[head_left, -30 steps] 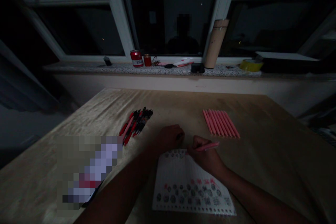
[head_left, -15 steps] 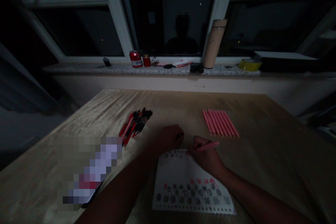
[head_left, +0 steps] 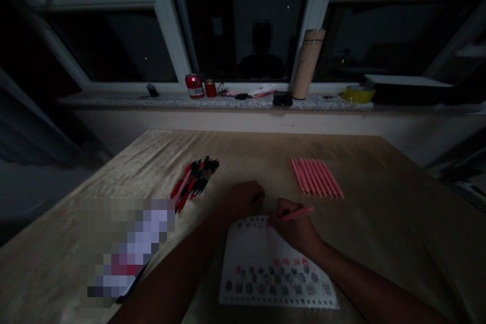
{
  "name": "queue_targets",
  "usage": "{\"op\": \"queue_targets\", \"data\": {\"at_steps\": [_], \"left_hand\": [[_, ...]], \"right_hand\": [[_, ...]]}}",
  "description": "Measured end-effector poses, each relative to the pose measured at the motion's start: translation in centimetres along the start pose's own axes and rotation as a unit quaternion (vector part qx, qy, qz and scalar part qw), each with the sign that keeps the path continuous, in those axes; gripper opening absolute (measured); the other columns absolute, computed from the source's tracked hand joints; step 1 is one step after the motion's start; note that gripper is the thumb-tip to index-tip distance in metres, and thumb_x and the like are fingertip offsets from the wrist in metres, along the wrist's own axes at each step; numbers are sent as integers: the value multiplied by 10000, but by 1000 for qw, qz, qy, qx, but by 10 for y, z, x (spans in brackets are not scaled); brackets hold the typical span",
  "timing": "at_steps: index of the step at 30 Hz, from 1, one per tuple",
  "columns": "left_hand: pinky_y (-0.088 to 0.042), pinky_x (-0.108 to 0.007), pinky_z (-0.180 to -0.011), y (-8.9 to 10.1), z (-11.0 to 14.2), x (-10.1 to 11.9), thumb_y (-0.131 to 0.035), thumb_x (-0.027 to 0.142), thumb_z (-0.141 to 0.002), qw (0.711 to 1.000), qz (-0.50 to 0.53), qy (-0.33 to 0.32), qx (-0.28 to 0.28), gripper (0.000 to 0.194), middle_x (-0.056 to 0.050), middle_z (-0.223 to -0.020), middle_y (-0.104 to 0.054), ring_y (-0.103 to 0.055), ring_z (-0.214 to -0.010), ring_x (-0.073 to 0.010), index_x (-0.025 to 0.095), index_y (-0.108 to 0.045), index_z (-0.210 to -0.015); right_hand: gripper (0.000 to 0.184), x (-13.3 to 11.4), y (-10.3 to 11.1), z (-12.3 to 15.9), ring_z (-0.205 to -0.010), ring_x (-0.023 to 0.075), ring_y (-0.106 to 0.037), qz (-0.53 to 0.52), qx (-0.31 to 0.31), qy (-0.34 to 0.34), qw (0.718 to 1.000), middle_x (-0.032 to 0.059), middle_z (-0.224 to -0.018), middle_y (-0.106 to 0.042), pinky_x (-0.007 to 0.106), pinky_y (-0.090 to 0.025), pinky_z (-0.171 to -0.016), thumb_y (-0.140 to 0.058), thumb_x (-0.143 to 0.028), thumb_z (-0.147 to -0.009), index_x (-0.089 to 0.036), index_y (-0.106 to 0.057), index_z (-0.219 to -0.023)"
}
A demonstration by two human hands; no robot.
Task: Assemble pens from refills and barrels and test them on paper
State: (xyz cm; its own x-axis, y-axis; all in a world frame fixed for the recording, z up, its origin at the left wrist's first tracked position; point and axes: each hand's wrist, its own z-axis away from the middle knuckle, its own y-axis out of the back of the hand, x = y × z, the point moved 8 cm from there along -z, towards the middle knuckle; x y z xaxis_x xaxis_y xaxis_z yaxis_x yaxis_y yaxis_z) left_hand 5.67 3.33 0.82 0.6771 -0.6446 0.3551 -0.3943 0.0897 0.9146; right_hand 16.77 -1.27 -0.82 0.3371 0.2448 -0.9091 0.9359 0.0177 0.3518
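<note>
In my right hand (head_left: 296, 223) is a pink pen (head_left: 301, 212), its back end pointing up to the right. The hand rests at the top right part of a lined notebook page (head_left: 252, 245); its fingers hide the pen's tip. Rows of dark round marks and some red writing cover the page's lower part, with more dark marks along its upper edge. Just beyond the page's upper left corner, my left hand (head_left: 245, 197) lies on the table with its fingers curled closed. Nothing shows in it, though shadow darkens the fingers.
Several pink pens (head_left: 317, 177) lie in a neat row on the right of the table (head_left: 383, 243). A pile of red and black pens (head_left: 195, 179) sits on the left, above a blurred-out phone-like object (head_left: 142, 248). Cans (head_left: 195, 86) and a tall tube (head_left: 308, 63) stand on the windowsill.
The view has shifted very slightly. My right hand still grips the pink pen at the top of the page, with only a tiny movement of the pen. My left hand stays put.
</note>
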Motion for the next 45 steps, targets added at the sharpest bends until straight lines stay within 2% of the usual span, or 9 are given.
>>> {"op": "queue_targets", "data": {"at_steps": [5, 13, 18, 23, 30, 35, 42, 45], "left_hand": [[-388, -251, -647, -2, -1, -2, -480, 231, -818, 1000, -12, 8, 2, 165, -39, -810, -612, -564, -723, -151, 168, -632, -831], [-375, -243, -639, -2, 0, -3, -482, 244, -825, 1000, -15, 2, 7, 164, -31, -816, -614, -561, -724, -145, 175, -628, -852], [-382, -253, -655, -2, -1, -3, -476, 236, -821, 1000, -16, 5, 3, 172, -38, -813, -615, -564, -730, -151, 175, -635, -846], [-392, -254, -674, -1, 0, -3, -478, 222, -815, 1000, 1, 12, 2, 167, -38, -819, -615, -568, -741, -151, 172, -636, -840], [-383, -255, -662, 0, 0, -3, -480, 230, -816, 1000, -7, 16, 2, 168, -41, -805, -613, -558, -728, -153, 170, -635, -838], [-379, -252, -649, -1, -1, -3, -463, 248, -828, 1000, -5, 14, 2, 190, -42, -812, -614, -559, -724, -150, 168, -634, -847], [-383, -247, -648, -2, -1, -3, -491, 240, -819, 1000, -13, 7, 7, 160, -36, -817, -621, -568, -731, -148, 165, -631, -839], [-386, -242, -650, -2, -1, -3, -489, 236, -820, 1000, -11, 8, 0, 161, -34, -827, -621, -569, -737, -145, 166, -631, -853]], "right_hand": [[266, -1, 0, 1, -444, 73, -309, -11, 0, -19, 1000, -68, -471, -340, 203, -209, -414, -551, -158, -654, -210, -340, -502], [245, -2, 2, -1, -456, 76, -322, -1, 10, -8, 1000, -65, -473, -358, 203, -206, -417, -545, -166, -664, -206, -357, -512], [262, -6, -1, 0, -451, 76, -309, 6, -13, 5, 1000, -68, -464, -347, 207, -204, -422, -554, -155, -640, -206, -343, -492], [269, 2, 3, -1, -441, 75, -297, -15, 19, -9, 1000, -71, -469, -321, 208, -189, -413, -541, -170, -655, -211, -327, -497], [257, -4, 0, 0, -445, 74, -314, 8, -7, 4, 1000, -69, -465, -351, 207, -199, -422, -541, -146, -648, -206, -340, -500], [263, 0, 4, -2, -446, 75, -305, -3, 20, 0, 1000, -71, -473, -337, 204, -200, -416, -535, -157, -673, -210, -334, -512], [262, -5, 0, -1, -445, 76, -318, 9, -7, -8, 1000, -67, -460, -352, 203, -206, -412, -550, -154, -654, -207, -348, -495], [255, -6, 4, -2, -436, 71, -317, 4, 16, -6, 1000, -71, -453, -345, 193, -206, -404, -527, -138, -645, -208, -335, -491]]}}
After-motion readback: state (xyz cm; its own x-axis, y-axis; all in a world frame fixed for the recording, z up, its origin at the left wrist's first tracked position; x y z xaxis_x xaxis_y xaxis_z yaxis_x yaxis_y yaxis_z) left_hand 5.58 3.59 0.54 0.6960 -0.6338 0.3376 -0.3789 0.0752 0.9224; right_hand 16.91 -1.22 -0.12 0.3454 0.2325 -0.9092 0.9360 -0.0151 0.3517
